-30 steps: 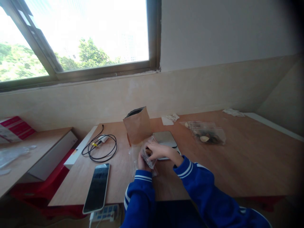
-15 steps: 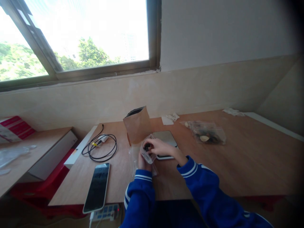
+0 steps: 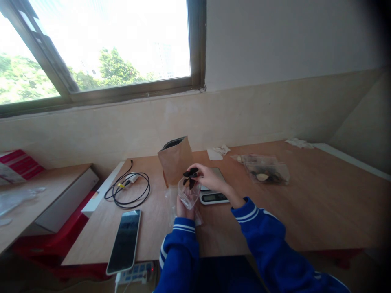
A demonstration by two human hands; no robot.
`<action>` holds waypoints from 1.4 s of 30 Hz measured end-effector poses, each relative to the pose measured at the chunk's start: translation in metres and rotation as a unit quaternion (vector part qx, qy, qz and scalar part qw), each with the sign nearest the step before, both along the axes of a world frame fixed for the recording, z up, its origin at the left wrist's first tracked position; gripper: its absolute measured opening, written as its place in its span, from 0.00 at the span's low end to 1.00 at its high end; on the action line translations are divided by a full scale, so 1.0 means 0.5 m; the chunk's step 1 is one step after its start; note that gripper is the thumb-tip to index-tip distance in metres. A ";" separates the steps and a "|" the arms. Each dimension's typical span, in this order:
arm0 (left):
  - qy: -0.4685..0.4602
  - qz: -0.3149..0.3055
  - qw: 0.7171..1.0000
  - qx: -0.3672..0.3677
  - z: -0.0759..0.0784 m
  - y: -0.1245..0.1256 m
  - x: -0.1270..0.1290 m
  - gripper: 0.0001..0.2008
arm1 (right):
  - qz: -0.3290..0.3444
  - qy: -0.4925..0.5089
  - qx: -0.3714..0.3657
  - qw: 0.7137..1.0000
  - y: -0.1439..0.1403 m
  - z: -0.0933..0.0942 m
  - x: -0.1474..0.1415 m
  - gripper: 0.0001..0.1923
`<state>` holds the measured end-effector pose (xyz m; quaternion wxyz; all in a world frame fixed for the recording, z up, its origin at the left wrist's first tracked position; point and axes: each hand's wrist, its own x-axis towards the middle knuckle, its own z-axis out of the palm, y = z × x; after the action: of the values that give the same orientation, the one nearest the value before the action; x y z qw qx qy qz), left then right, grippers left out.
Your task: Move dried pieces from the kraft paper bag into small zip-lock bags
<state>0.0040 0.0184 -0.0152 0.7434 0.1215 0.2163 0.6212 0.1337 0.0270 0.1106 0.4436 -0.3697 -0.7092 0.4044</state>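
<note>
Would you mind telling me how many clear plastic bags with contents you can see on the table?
2, maybe more. One small clear bag is held in the left hand beside the brown paper bag. Another filled bag lies at the far right, possibly overlapping a further one behind.

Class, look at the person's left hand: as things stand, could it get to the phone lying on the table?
Probably not yet: the left hand is holding a clear bag. The phone lies uncovered nearby on that side.

Blue sleeves (image 3: 180,252), white double stripes at cuffs
</note>
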 end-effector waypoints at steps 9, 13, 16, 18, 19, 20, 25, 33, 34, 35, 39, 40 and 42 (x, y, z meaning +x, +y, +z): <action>-0.013 0.046 0.996 -0.078 -0.007 -0.006 -0.009 0.15 | -0.121 0.090 0.186 0.971 0.111 0.121 -0.007 0.12; -0.014 0.053 0.995 -0.082 0.002 -0.008 -0.006 0.15 | -0.148 0.014 0.244 0.958 0.178 0.159 -0.018 0.15; -0.023 0.052 0.995 -0.081 0.003 -0.008 -0.005 0.14 | -0.157 -0.019 0.284 0.946 0.205 0.159 -0.033 0.16; -0.011 0.052 0.995 -0.083 0.002 -0.009 -0.007 0.14 | -0.158 -0.031 0.302 0.940 0.211 0.149 -0.044 0.18; -0.002 0.054 0.995 -0.085 0.001 -0.009 -0.007 0.14 | -0.155 -0.037 0.307 0.938 0.212 0.143 -0.048 0.19; 0.007 0.054 0.995 -0.087 -0.001 -0.009 -0.008 0.15 | -0.153 -0.040 0.309 0.938 0.211 0.136 -0.052 0.19; -0.003 0.057 0.995 -0.076 -0.006 -0.006 -0.007 0.13 | -0.159 0.006 0.309 0.937 0.205 0.126 -0.060 0.18; 0.023 0.049 0.995 -0.083 -0.007 -0.007 -0.006 0.15 | -0.151 0.020 0.301 0.941 0.206 0.143 -0.077 0.16; 0.026 0.052 0.995 -0.083 -0.007 -0.007 -0.006 0.15 | -0.149 0.012 0.294 0.944 0.204 0.138 -0.079 0.15; 0.028 0.054 0.995 -0.083 -0.007 -0.007 -0.006 0.16 | -0.146 0.008 0.289 0.946 0.203 0.131 -0.081 0.16; 0.026 0.056 0.994 -0.085 -0.007 -0.006 -0.006 0.14 | -0.120 0.016 0.301 0.946 0.198 0.104 -0.083 0.18; 0.025 0.055 0.995 -0.084 -0.006 -0.007 -0.006 0.14 | -0.111 0.014 0.305 0.946 0.197 0.100 -0.083 0.18; 0.024 0.055 0.995 -0.082 -0.006 -0.008 -0.006 0.14 | -0.094 0.005 0.310 0.946 0.197 0.094 -0.082 0.19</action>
<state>0.0012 0.0146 -0.0182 0.7101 0.0631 0.2908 0.6381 0.0928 0.1257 0.1578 0.5756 -0.2766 -0.7596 0.1229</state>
